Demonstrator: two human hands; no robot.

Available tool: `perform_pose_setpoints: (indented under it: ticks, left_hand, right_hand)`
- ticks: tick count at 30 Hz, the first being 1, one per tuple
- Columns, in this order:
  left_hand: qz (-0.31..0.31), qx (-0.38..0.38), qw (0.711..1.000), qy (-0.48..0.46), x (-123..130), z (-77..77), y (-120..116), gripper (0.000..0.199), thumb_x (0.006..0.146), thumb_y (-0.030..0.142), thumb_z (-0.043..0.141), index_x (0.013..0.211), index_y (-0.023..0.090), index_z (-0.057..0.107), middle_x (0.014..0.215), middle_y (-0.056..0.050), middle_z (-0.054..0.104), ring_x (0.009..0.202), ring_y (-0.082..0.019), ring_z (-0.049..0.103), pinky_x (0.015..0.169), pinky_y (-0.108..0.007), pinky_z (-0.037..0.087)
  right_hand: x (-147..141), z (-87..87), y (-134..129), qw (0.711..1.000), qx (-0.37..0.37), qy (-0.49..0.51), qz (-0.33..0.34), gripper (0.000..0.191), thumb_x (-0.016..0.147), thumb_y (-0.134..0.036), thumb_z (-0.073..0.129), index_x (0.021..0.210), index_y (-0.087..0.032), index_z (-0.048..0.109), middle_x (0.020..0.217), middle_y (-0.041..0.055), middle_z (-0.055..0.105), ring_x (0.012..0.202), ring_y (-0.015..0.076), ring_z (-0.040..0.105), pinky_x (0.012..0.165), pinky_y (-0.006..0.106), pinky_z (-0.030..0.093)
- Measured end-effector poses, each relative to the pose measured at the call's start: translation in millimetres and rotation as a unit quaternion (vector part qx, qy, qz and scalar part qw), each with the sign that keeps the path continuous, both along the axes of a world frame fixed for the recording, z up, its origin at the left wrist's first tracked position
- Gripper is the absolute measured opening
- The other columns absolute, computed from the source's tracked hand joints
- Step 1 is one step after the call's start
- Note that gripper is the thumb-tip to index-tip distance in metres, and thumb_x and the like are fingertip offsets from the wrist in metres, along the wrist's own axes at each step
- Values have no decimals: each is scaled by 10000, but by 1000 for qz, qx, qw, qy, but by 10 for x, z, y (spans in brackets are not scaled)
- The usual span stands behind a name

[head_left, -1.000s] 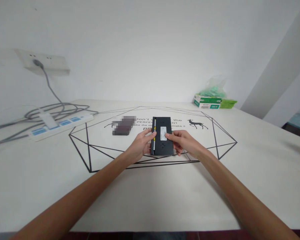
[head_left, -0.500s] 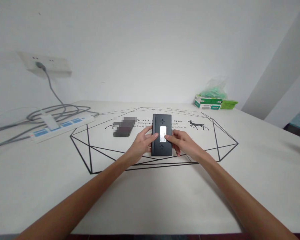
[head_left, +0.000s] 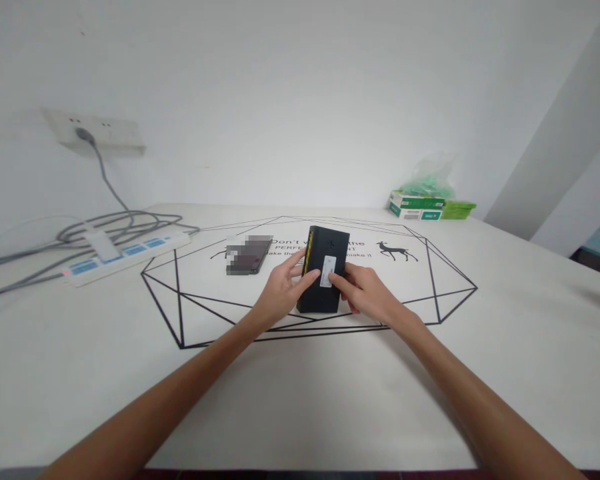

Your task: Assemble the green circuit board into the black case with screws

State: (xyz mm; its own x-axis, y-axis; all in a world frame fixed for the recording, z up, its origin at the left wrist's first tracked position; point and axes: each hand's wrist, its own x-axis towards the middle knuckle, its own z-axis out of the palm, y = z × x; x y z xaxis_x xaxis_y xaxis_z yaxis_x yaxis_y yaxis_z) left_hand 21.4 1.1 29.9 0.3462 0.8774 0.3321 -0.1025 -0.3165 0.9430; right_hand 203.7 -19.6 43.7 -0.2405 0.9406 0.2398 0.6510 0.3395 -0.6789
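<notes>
Black box held in both hands over the middle of the desk. Shape: oblong, long side running away from the person, upper end leaning a little to the right. Surface dark, smooth; a yellow strip shows along its left side. Whether the lower end touches the desk cannot be told.

Left hand: fingers grasp the left side, thumb on the face. Right hand: fingers grasp the right side, thumb tip on the white label. Print on the label too small to read. Faint mark above it.

Lettering on the desk, partly hidden by the box: "Don't w", "PERFE", "miake it" legible. Black deer print to the right of the words.

Left of the box, apart from it: a flat dark slab, partly pixelated.

Far right, near the wall: green-and-white boxes, contents hidden, writing not legible. On top, a clear bag with something green inside. Beside them, a bright green packet.

Far left: power strip with a white adapter in it, next to coiled cables.
</notes>
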Motion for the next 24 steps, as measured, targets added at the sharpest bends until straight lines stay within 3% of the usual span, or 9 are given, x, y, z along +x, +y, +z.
perform_pose_setpoints:
  ticks: [6,13,17,24]
  left_hand:
    - [27,39,998,28,-33,-43,19,784,793,422,699,1435,90,395,1154,-167,688,939,-296,704,810,-409,599]
    - [25,67,996,44,-39,-62,47,763,803,421,687,1424,70,414,1232,-172,650,1108,-325,634,914,-427,557]
    - [8,73,996,41,-32,-37,38,735,820,424,670,1419,77,423,1225,-164,657,1096,-309,642,954,-436,529]
    - [-16,48,998,20,-23,37,-11,727,824,424,663,1418,83,421,1203,-164,665,1054,-303,660,887,-416,559]
  right_hand:
    - [-2,39,-20,999,14,-38,-5,245,959,-343,450,867,-153,575,686,24,628,485,120,542,540,249,364]
    - [8,20,-7,998,17,-62,-7,262,958,-366,450,833,-161,555,689,31,634,500,125,559,549,247,381]
    - [13,-18,8,1000,8,-17,12,246,954,-364,450,846,-166,546,677,12,612,457,110,537,505,239,383]
    - [-4,-109,41,991,-38,112,64,242,949,-407,443,878,-185,508,500,-56,523,376,117,530,441,223,416]
